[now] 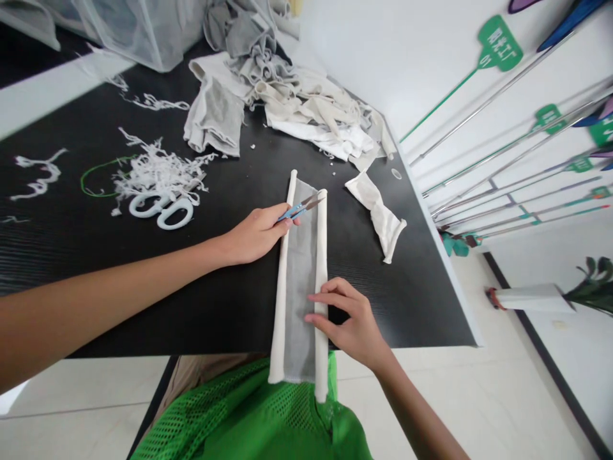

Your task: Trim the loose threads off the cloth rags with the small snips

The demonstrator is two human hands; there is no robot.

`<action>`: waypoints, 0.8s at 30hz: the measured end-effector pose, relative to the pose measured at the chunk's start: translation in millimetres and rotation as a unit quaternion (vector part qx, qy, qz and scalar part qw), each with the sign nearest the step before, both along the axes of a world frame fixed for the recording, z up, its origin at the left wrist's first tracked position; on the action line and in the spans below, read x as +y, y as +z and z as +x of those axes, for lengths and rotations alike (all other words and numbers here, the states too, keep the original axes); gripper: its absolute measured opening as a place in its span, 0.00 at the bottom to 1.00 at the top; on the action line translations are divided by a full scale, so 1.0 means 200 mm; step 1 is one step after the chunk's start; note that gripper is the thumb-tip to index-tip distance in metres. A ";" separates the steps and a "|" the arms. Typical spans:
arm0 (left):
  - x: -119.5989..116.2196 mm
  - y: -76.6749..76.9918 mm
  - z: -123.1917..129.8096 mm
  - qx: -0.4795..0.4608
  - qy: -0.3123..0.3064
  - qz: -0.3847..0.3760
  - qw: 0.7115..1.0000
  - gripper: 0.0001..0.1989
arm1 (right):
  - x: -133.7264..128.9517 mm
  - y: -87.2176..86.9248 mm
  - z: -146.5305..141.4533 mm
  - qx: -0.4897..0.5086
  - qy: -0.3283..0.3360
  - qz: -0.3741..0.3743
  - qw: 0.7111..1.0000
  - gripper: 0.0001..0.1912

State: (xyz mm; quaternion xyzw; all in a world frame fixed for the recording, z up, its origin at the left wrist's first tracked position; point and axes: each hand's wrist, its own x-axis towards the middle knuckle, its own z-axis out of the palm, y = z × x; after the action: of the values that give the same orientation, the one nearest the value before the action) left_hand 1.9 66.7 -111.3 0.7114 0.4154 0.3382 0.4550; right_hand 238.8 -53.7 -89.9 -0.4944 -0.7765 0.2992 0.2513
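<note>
A long grey cloth strip (301, 268) with rolled white edges lies on the black table, its near end hanging past the edge. My left hand (261, 233) is closed around small blue thread snips (297, 209), whose blades point at the strip's right rolled edge near the far end. My right hand (347, 316) rests at that same edge nearer to me, thumb and fingers apart. White-handled scissors (163, 209) lie left of the strip beside a heap of white thread scraps (158, 169).
A pile of grey and white cloths (287, 96) lies at the back by the wall. A small white cloth piece (378, 214) is to the right. At the back left stands a clear plastic bin (143, 32). Loose threads (38, 176) lie far left.
</note>
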 end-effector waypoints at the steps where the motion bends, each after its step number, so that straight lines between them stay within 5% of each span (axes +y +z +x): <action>1: 0.00 0.00 0.00 0.000 0.001 0.000 1.000 0.12 | 0.00 -0.01 -0.01 0.000 -0.001 0.001 1.000 0.11; 6: 0.00 0.00 0.00 0.001 0.004 0.002 1.000 0.11 | 0.00 -0.03 -0.04 -0.008 -0.015 0.028 0.999 0.03; 14: 0.00 0.00 -0.01 0.000 0.006 -0.001 1.000 0.11 | -0.03 -0.04 -0.06 -0.040 0.011 0.132 0.990 0.08; 19: 0.00 -0.01 -0.01 -0.001 0.004 0.004 1.000 0.11 | 0.09 0.23 -0.07 0.041 -0.090 0.170 0.981 0.07; 24: 0.01 -0.04 -0.01 -0.020 -0.018 0.030 0.999 0.12 | 0.36 0.51 -0.33 0.026 -0.017 0.245 0.969 0.07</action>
State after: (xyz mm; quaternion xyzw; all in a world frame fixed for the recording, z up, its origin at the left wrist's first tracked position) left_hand -0.8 68.8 -120.1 0.7250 0.3830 0.3564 0.4480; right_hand 173.5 18.6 13.0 -0.4228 -0.8109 0.1083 0.3899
